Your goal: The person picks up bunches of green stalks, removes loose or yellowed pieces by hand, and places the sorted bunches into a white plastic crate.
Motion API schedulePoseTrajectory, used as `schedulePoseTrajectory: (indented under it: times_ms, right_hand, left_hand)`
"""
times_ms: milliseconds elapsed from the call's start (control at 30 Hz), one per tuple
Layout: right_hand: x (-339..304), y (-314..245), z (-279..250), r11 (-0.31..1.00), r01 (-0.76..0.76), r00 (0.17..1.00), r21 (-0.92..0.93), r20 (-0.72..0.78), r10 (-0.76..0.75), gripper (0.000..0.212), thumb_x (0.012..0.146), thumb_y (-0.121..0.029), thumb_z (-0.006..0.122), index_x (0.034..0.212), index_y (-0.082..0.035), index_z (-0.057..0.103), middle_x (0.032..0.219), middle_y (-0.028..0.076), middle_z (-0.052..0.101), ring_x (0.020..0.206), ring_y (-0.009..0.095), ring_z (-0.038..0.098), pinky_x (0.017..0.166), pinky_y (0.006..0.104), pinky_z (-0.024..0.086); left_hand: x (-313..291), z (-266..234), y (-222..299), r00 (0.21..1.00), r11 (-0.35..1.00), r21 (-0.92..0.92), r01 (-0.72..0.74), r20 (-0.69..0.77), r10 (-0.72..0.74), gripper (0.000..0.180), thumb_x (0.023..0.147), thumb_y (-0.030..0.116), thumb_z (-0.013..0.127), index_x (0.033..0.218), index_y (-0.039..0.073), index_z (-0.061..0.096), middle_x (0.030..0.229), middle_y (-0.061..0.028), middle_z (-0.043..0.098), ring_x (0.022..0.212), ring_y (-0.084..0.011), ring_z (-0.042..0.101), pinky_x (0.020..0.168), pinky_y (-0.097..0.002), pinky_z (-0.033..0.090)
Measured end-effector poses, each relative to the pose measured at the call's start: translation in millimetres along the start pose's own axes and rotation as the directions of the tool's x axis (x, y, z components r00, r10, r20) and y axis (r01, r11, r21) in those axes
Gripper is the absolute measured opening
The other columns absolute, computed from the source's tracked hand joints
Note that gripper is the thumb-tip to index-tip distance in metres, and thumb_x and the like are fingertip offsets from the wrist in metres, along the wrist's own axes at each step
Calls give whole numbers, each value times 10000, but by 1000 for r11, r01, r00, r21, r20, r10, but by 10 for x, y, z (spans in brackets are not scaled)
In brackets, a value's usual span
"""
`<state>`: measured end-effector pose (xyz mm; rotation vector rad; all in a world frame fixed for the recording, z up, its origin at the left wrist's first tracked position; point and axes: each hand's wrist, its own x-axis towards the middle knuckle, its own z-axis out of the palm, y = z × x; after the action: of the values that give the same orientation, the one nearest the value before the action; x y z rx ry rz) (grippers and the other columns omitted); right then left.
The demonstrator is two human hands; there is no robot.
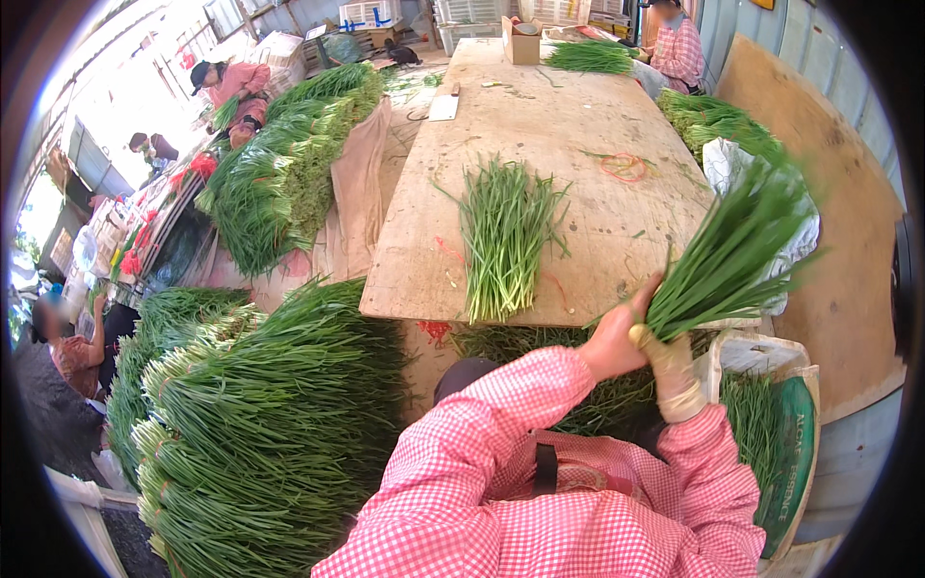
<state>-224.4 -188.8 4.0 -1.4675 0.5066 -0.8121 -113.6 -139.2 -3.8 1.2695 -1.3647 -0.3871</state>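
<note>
A loose bunch of long green garlic chives (732, 255) is raised past the table's near right corner, its leafy ends blurred and fanned to the upper right. My bare left hand (619, 337) grips the lower end from the left. Beside it, my right hand (668, 371), in a pale yellowish glove, is closed around the same end; the hands touch. The cut ends are mostly hidden by my hands. Another pile of chives (504, 246) lies on the wooden table (414, 260), pale stems toward me, to the left of my hands.
Big stacks of chives stand left (279, 433) and far left (299, 173). A knife (444, 106), red rubber bands (624, 168) and a cardboard box (521, 43) rest on the table. A lined crate (711, 371) is by my right arm. Several people sit around.
</note>
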Motion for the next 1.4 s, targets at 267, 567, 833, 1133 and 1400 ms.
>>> schedulePoseTrajectory:
  times_ms: [267,567,833,1133,1400]
  right_hand:
    - [785,110,-149,883,167,985,-439,112,-131,840,692,-464,733,1312,-30,369,1323,114,400,1212,236,376,1023,368,293]
    - [909,-294,39,819,22,847,-573,446,289,752,781,-410,665,1345,-54,318,1151,102,498,1024,183,487,868,295,415]
    - [355,-147,-18,889,147,871,-434,483,92,741,770,-404,678,1319,-40,339,1069,130,529,937,188,521,878,317,413]
    - [-175,463,-478,836,-327,881,-442,177,438,275,863,-310,594,815,-40,580,621,-16,529,511,49,468,468,199,394]
    - [-157,211,-62,854,-477,802,-208,294,520,308,886,-314,503,982,-22,522,754,50,573,640,118,560,560,233,445]
  left_hand:
    - [560,-86,-487,995,997,28,-72,-71,74,866,648,198,735,1331,-11,245,1118,-206,550,1003,-321,561,864,-362,442]
    - [370,15,-764,933,670,-741,-40,-268,-240,405,744,-53,610,1113,61,491,1046,-40,554,967,-141,521,814,-279,459]
    - [0,-413,-187,759,406,-913,43,-235,-608,396,758,22,593,1131,27,460,841,-71,565,781,-193,582,723,-350,508]
    - [-250,-890,-445,772,137,-978,-160,-210,-599,320,776,85,573,1078,104,471,727,-42,540,715,-188,532,748,-407,482]
    - [-247,-750,-491,749,290,-957,24,-175,-639,205,787,179,548,919,23,536,759,-108,564,746,-278,576,713,-425,499]
